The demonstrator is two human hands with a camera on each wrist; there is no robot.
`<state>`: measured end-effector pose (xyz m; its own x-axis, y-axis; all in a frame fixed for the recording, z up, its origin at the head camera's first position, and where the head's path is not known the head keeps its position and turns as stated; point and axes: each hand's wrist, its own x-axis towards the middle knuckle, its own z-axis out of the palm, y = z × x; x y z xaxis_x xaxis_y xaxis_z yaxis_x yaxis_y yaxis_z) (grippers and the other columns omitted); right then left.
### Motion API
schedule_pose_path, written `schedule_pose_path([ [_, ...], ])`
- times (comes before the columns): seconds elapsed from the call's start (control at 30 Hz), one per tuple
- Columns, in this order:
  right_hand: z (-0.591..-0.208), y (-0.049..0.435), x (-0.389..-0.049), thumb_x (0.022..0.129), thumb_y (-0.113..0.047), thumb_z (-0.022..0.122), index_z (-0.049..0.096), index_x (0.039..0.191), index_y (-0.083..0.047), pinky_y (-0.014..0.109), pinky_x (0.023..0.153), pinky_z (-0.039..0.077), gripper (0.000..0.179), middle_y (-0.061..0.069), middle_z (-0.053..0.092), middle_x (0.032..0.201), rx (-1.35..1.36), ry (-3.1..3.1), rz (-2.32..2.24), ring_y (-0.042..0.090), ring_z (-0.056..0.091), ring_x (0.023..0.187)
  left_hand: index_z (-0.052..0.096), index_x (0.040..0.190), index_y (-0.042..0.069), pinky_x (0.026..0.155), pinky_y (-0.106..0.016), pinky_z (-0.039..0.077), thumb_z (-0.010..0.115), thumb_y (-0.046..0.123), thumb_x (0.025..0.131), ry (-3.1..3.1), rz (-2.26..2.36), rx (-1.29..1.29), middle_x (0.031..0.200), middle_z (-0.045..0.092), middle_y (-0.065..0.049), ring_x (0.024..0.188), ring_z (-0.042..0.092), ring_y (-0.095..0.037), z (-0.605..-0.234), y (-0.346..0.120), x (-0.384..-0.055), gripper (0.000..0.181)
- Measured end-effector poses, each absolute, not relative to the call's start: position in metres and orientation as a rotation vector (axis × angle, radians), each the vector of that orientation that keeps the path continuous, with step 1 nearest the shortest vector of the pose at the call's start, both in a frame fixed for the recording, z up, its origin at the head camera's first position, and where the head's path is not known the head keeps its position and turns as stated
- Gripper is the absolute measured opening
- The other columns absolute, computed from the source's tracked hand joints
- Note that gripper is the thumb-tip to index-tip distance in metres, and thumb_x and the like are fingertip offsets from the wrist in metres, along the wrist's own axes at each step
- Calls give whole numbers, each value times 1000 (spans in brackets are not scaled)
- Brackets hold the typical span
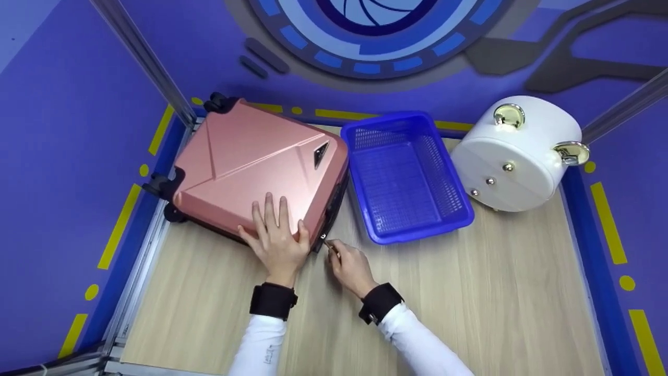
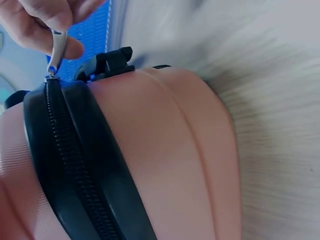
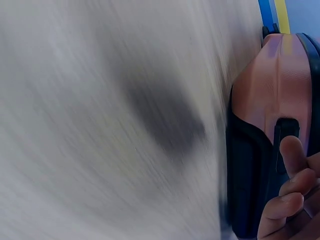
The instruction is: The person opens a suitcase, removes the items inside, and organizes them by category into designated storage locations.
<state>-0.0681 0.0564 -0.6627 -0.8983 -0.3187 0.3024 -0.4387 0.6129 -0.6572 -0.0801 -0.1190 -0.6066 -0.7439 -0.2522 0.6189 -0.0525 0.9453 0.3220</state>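
A pink hard-shell suitcase (image 1: 250, 151) lies flat on the wooden surface. My left hand (image 1: 276, 243) rests spread on its lid near the front corner, fingers straight. At that corner my right hand (image 1: 350, 266) pinches a metal zipper pull (image 2: 58, 50) between thumb and finger. In the left wrist view the zipper (image 2: 75, 155) runs between black bands along the suitcase's side, its teeth meshed below the pull. The right wrist view shows curled fingers (image 3: 287, 205) beside the suitcase's black-trimmed end.
A blue plastic basket (image 1: 402, 177) stands right of the suitcase, close against it. Farther right, a white round container (image 1: 514, 151) with gold handles lies tipped. Purple walls (image 1: 68, 172) with metal corner posts enclose the surface. Black wheels (image 1: 175, 213) stick out at the suitcase's left end.
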Motion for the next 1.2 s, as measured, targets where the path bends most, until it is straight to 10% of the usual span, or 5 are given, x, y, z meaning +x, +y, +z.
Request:
schedule_pose_path([
  [0.4, -662, 61, -73, 96, -4, 67, 73, 111, -7, 40, 64, 59, 16, 5, 75, 84, 654, -2703, 1188, 21, 72, 73, 40, 159, 9, 110, -83, -6, 77, 59, 78, -2670, -595, -193, 167, 26, -22, 154, 16, -49, -588, -157, -66, 101],
  [0.63, -660, 64, -77, 98, -6, 66, 74, 113, -11, 39, 63, 58, 18, -3, 72, 82, 671, -2724, 1165, 15, 69, 71, 34, 164, 24, 116, -74, -9, 91, 64, 64, -2949, -546, -458, 173, 14, -9, 158, 5, -43, -565, -209, -73, 122],
  [1.2, -663, 68, -78, 98, -5, 65, 74, 114, -8, 36, 62, 57, 18, 1, 74, 86, 669, -2729, 1186, 15, 68, 71, 38, 162, 31, 114, -78, -6, 78, 87, 56, -2805, -469, -508, 173, 21, -8, 158, 9, -44, -579, -225, -83, 126],
])
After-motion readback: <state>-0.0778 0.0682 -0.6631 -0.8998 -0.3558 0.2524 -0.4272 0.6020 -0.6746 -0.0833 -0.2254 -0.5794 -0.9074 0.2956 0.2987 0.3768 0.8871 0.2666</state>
